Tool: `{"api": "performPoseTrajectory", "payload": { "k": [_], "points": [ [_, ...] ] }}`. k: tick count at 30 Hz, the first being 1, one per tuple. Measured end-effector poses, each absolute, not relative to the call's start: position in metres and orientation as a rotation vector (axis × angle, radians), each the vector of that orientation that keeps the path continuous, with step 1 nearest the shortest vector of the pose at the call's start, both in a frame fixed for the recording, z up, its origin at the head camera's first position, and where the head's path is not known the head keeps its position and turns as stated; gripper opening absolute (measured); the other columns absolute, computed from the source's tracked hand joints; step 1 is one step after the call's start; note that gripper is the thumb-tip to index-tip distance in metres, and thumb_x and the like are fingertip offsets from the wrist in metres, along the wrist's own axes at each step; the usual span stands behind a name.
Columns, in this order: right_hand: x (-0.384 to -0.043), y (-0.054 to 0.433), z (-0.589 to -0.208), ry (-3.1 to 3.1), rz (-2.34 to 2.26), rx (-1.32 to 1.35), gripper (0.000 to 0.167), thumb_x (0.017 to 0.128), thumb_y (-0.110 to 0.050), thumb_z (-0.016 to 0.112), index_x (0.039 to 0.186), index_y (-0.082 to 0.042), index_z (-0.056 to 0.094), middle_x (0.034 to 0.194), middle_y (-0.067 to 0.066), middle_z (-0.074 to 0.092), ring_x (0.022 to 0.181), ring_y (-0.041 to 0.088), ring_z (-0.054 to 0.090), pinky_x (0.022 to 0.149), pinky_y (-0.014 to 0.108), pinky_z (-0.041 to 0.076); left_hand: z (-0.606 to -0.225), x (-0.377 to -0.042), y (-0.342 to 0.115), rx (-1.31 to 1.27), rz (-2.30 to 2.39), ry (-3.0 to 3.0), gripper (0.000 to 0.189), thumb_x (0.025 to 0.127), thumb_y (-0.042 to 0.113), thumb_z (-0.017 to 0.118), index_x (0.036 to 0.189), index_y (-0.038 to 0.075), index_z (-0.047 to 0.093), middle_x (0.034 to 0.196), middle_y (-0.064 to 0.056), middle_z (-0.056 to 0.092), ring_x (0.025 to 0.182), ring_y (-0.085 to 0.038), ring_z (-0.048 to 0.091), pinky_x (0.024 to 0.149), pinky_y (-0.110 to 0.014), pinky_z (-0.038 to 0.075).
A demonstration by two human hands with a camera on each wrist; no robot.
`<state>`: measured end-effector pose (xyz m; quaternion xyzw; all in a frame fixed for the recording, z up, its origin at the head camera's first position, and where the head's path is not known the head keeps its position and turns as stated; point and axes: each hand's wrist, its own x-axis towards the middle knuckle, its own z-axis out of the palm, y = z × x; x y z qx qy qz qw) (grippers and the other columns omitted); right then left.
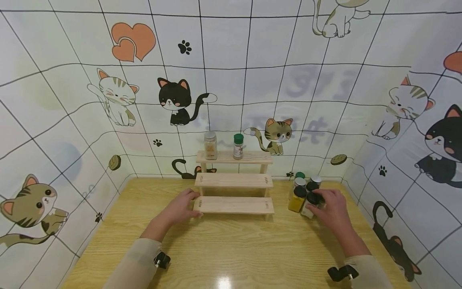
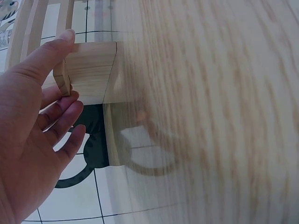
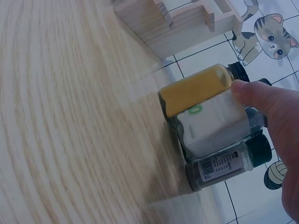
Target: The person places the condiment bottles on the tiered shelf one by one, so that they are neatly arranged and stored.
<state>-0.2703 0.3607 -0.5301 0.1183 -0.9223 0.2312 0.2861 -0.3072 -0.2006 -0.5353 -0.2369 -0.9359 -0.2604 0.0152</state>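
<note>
A three-step wooden rack [image 1: 234, 205] stands on the table, and my left hand [image 1: 182, 208] holds the left end of its lowest step. In the left wrist view the thumb lies on top of the board [image 2: 88, 60] and the fingers are curled below. My right hand [image 1: 333, 210] pinches the black-lidded top of a square spice jar [image 1: 308, 210] with white contents. That white jar [image 3: 215, 123] stands between a yellow spice jar [image 3: 196, 91] and a green-lidded bottle [image 3: 222, 165] with a barcode label. The right fingertips are partly hidden.
On the rack's top step stand a silver-lidded jar [image 1: 210, 146] and a green-lidded bottle [image 1: 238, 147]. More jars, including a silver-lidded one [image 1: 315, 180], cluster behind the white jar. A cat-printed wall covering [image 1: 223, 88] encloses the table [image 1: 231, 249] at the back and sides.
</note>
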Motion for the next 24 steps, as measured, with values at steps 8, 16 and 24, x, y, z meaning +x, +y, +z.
{"api": "performPoseTrajectory", "payload": {
  "k": [8, 16, 24],
  "points": [
    [-0.263, 0.356, -0.521, -2.363, 0.719, 0.317, 0.062, 0.079, -0.005, 0.1, 0.133, 0.002, 0.071, 0.122, 0.025, 0.069, 0.114, 0.047, 0.061, 0.093, 0.062, 0.048, -0.537, -0.308, -0.2, -0.723, -0.813, -2.928, 0.068, 0.089, 0.031, 0.097, 0.141, -0.001, 0.067, 0.128, -0.01, 0.061, 0.122, -0.035, 0.065, 0.108, -0.056, 0.055],
    [-0.258, 0.35, -0.505, -2.308, 0.961, 0.311, 0.062, 0.084, 0.007, 0.094, 0.141, 0.002, 0.068, 0.127, 0.018, 0.065, 0.106, 0.003, 0.063, 0.091, 0.006, 0.049, -0.534, -0.308, -0.201, -0.737, -0.837, -2.915, 0.069, 0.088, 0.032, 0.098, 0.14, -0.002, 0.068, 0.128, -0.012, 0.061, 0.122, -0.037, 0.065, 0.108, -0.057, 0.054],
    [-0.258, 0.34, -0.497, -2.301, 1.091, 0.347, 0.059, 0.089, 0.007, 0.089, 0.144, 0.001, 0.067, 0.131, 0.016, 0.063, 0.108, -0.011, 0.058, 0.091, 0.005, 0.05, -0.537, -0.307, -0.199, -0.717, -0.831, -2.932, 0.066, 0.088, 0.03, 0.097, 0.14, 0.0, 0.068, 0.128, -0.01, 0.061, 0.121, -0.034, 0.065, 0.107, -0.055, 0.055]
  ]
}}
